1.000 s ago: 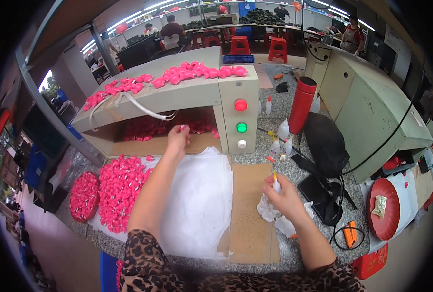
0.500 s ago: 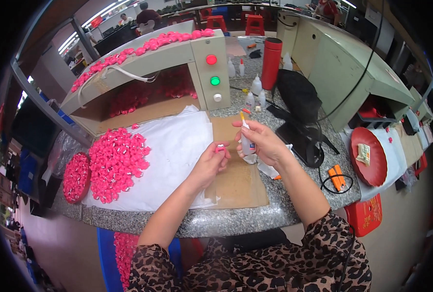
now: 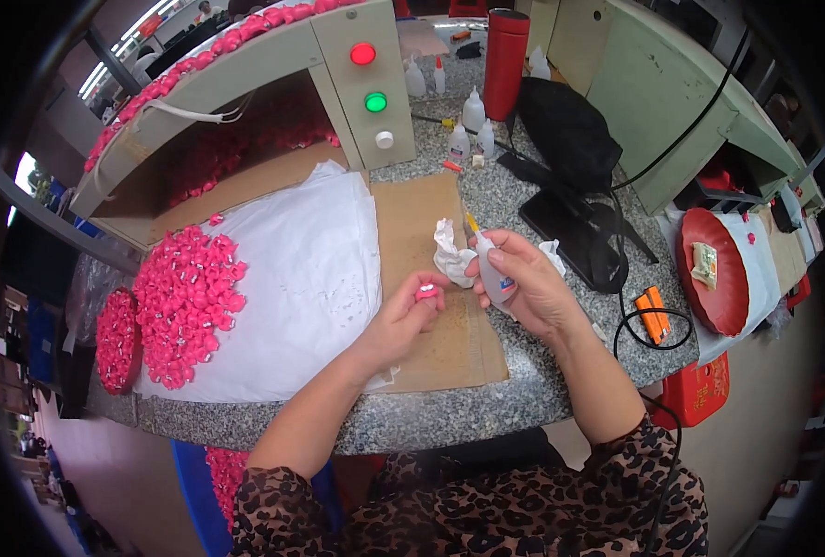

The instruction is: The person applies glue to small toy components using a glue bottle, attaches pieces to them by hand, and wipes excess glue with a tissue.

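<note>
My left hand (image 3: 399,325) is closed, pinching a small pink piece (image 3: 427,293) with a shiny whitish spot on top. To the right of it, my right hand (image 3: 541,290) grips a white squeeze bottle (image 3: 494,277) with a narrow yellow tip. The bottle leans left, tip upward, apart from the pink piece. Both hands are above a brown cardboard sheet (image 3: 445,357). A crumpled white tissue (image 3: 451,257) lies just behind the bottle. On a white sheet (image 3: 315,265) to the left, a heap of similar pink pieces (image 3: 188,311) is spread.
A pink-filled round tray (image 3: 117,343) stands far left. Behind is a grey box-shaped machine (image 3: 361,121) with pink pieces inside and on top. Several squeeze bottles (image 3: 473,110), a red flask (image 3: 506,63), a black bag (image 3: 568,130), orange lighters (image 3: 652,316) and a red dish (image 3: 715,311) occupy the right.
The view has shifted, so the bench sits higher and farther left in it. The bottle leans more to the left and its gap from the pink piece is slightly wider. Both grips are unchanged.
</note>
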A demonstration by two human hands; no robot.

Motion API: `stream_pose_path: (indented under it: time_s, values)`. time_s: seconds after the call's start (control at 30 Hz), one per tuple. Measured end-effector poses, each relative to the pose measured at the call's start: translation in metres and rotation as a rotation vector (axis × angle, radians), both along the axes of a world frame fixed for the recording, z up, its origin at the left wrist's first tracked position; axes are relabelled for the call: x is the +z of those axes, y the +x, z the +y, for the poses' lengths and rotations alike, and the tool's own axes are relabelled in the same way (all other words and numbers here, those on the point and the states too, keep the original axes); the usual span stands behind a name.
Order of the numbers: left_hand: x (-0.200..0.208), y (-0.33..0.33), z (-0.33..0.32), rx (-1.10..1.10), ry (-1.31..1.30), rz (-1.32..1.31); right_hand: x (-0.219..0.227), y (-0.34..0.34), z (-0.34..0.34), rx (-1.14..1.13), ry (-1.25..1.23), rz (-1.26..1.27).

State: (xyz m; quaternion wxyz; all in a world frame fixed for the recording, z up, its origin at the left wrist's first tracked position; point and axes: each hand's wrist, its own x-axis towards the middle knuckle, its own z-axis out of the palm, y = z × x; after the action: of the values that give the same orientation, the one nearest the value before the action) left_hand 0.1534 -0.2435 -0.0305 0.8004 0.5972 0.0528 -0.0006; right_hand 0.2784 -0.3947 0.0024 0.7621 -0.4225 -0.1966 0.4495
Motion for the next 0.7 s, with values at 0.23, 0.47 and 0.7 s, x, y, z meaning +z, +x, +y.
stream_pose_path:
  time_s: [0.23, 0.47, 0.7]
  values:
    - [0.005, -0.002, -0.001, -0.049, 0.116, -0.016, -0.001, 0.002, 0.002, -0.021, -0.047, 0.013]
    - [0.001, -0.003, -0.002, -0.046, 0.132, -0.009, -0.002, 0.003, 0.001, -0.001, -0.046, -0.011]
    - [-0.004, -0.001, 0.002, -0.035, 0.008, 0.011, -0.002, 0.002, 0.001, -0.001, -0.037, 0.009]
